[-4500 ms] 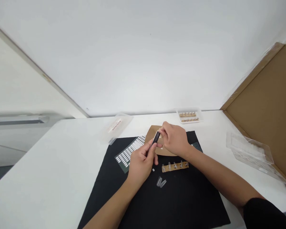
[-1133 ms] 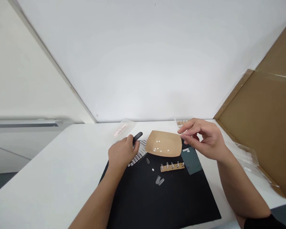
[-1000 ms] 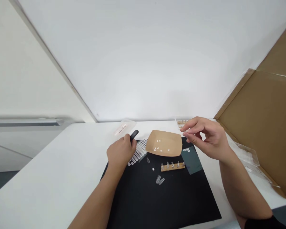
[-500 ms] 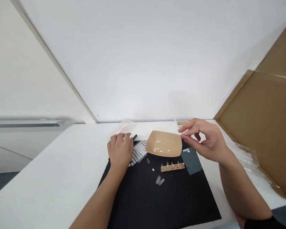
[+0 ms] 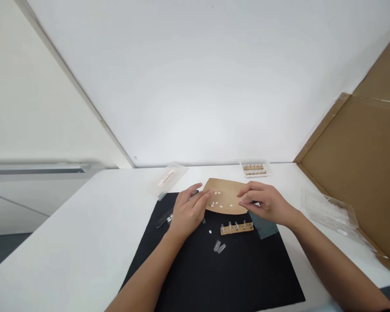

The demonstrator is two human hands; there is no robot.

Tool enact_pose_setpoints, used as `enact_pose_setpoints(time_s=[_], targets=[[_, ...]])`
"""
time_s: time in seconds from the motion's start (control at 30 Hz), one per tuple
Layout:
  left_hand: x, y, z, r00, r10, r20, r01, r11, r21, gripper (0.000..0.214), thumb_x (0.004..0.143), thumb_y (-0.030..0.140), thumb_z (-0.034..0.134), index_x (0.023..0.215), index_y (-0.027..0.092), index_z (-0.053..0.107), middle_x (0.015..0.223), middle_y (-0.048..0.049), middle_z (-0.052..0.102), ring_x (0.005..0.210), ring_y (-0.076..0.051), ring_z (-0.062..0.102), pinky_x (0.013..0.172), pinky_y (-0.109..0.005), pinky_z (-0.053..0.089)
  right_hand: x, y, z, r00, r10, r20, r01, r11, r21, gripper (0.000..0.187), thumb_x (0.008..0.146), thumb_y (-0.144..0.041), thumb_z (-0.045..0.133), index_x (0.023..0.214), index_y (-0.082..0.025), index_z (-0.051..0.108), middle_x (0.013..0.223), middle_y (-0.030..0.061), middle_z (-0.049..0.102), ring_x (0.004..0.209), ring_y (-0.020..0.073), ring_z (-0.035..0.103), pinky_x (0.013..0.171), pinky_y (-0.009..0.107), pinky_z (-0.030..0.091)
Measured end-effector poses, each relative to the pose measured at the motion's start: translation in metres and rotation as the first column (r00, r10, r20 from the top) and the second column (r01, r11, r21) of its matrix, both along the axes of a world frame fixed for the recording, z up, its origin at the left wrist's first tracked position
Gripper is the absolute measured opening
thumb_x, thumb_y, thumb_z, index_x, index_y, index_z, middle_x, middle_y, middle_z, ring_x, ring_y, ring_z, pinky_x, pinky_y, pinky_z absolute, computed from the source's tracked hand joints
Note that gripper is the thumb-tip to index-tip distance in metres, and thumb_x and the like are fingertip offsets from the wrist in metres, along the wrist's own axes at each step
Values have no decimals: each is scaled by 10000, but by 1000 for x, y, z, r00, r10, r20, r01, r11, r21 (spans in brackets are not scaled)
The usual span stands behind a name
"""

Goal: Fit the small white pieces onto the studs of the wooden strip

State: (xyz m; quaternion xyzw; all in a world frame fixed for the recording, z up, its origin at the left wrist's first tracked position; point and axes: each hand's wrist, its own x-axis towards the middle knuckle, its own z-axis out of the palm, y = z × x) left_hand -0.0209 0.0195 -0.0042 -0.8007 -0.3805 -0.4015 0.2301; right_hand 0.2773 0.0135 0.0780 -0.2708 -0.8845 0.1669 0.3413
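Observation:
My left hand (image 5: pixel 189 211) reaches over the left side of a brown paper tray (image 5: pixel 229 188), fingers stretched out and apart. Small white oval pieces lie in the tray. At its right side, the thumb and fingertips of my right hand (image 5: pixel 266 201) are pinched together; whatever is between them is too small to make out. A dark file-like tool (image 5: pixel 164 218) lies partly under my left hand. Nearer me are a tan strip (image 5: pixel 236 229) with several clear nail tips standing on it, two loose clear nail tips (image 5: pixel 219 247) and one white oval piece (image 5: pixel 210 232).
A black mat (image 5: pixel 227 277) covers part of the white table. A dark green card (image 5: pixel 265 227) lies under my right hand. Behind stand a clear box (image 5: pixel 255 174) of strips and a translucent packet (image 5: pixel 169 178). Clear plastic cases (image 5: pixel 331 210) and a cardboard box (image 5: pixel 370 173) are right.
My left hand has moved right to the tray, its fingers now stretched out. My right hand has moved slightly left and down, still pinched, uncovering the clear box behind.

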Motion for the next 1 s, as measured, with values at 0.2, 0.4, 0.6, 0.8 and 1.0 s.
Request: enact_pose_setpoints(time_s=[0.2,0.4,0.6,0.8,1.0], targets=[[19,-18,5,980,-199,-6,199,979,-50,338,938,47,691,1241,196,705,1130,-64,825,1142,-291,677,992,-443,545,44,-13,-48,996,-23,-81,-2,954,-299,153,988,-269,765,847,-236,715,1091,44,735,810,136,664,595,241,459],[38,-30,9,942,-333,27,333,930,-152,282,930,57,672,1188,165,709,1074,-91,800,1077,-267,653,978,-425,574,55,-22,-57,1000,8,7,-5,905,-425,150,971,-259,781,833,-227,731,1084,35,721,851,142,682,707,263,528],[49,-33,9,901,-435,-4,416,865,-279,218,949,79,664,1151,157,694,1039,-78,788,1037,-245,663,979,-415,578,49,-24,-57,998,-49,50,65,908,-414,154,949,-235,792,804,-221,741,1040,33,748,870,158,708,750,280,547],[51,-34,8,878,-479,-10,449,829,-332,199,971,89,637,1143,177,687,1060,-62,793,1006,-228,676,1003,-416,570,43,-30,-57,987,-135,91,161,887,-432,168,916,-215,815,824,-219,674,1032,11,755,868,163,718,769,294,550],[49,-33,10,878,-478,-17,447,833,-326,213,964,83,641,1152,173,687,1055,-65,791,995,-221,684,1006,-416,562,39,-34,-55,950,-256,180,312,817,-485,246,840,-221,876,930,-234,647,940,-21,754,742,147,699,702,277,525]])
